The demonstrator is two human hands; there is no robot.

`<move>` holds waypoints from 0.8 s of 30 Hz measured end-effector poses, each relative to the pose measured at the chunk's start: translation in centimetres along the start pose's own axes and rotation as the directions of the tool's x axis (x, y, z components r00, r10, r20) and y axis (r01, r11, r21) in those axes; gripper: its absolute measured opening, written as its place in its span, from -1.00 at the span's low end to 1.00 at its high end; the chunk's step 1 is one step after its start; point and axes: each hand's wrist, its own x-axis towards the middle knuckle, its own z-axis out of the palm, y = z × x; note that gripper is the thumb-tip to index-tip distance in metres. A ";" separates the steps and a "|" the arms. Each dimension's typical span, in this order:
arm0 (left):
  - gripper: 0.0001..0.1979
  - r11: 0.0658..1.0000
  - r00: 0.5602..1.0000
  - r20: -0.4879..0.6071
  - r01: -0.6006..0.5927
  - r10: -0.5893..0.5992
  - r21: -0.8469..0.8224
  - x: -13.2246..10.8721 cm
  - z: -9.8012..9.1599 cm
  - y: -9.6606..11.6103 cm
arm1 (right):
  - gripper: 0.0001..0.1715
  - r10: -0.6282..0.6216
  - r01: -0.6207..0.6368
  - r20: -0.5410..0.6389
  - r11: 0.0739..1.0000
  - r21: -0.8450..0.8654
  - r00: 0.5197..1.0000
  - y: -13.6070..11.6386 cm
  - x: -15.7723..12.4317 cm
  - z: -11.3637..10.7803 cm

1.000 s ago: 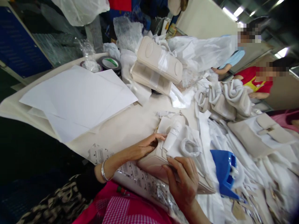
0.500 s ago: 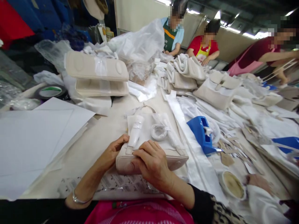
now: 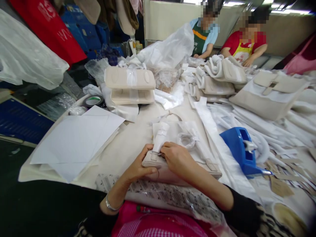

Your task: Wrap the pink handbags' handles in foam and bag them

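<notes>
In front of me lies a beige handbag (image 3: 164,173), its base towards me and clear plastic film over its upper side. A white-wrapped strap end (image 3: 161,135) and a wrapped ring-like coil (image 3: 187,141) rest on that film. My left hand (image 3: 139,166) clasps the bag's left end, thumb on the base panel and fingers over the edge. With fingers pinched together, my right hand (image 3: 178,158) presses at the foot of the wrapped strap end; whatever is between the fingertips is too small to make out.
Paper sheets (image 3: 74,141) and a black tape roll (image 3: 93,101) lie left. Stacked beige bags (image 3: 130,79) stand behind. To the right are a blue tape dispenser (image 3: 240,151), white strips (image 3: 217,138) and another bag (image 3: 269,95). Two co-workers work across the table; part of another person shows far right.
My view has swung left, so the scene sits farther right. The bag's base has tipped lower, my left thumb now lies on it, and my right fingers have closed at the strap's foot.
</notes>
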 end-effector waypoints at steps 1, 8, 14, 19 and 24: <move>-0.33 1.000 1.000 -0.006 -0.011 0.011 0.006 0.1 0.1 0.1 | -0.73 0.002 -0.002 -0.013 1.000 -0.016 1.000 -0.1 0.0 0.0; -0.46 1.000 0.998 -0.068 0.002 -0.002 -0.010 -0.1 0.6 0.1 | -0.74 -0.027 0.018 -0.186 0.999 -0.047 0.982 -0.4 -0.4 0.5; -0.43 0.992 0.983 -0.138 0.113 -0.119 -0.047 -0.3 0.5 -0.8 | -0.88 -0.089 0.085 -0.065 0.995 -0.060 0.994 -0.6 -1.0 0.1; -0.36 0.966 0.925 -0.302 0.183 -0.232 -0.182 -0.4 0.5 -1.6 | -0.64 -0.152 0.157 -0.128 0.987 0.035 0.980 -1.4 -5.0 -0.5; -0.41 0.960 0.899 -0.350 0.207 -0.263 -0.188 0.1 0.9 -1.0 | -0.65 -0.046 0.244 -0.492 0.906 0.347 0.869 0.7 -10.8 -1.3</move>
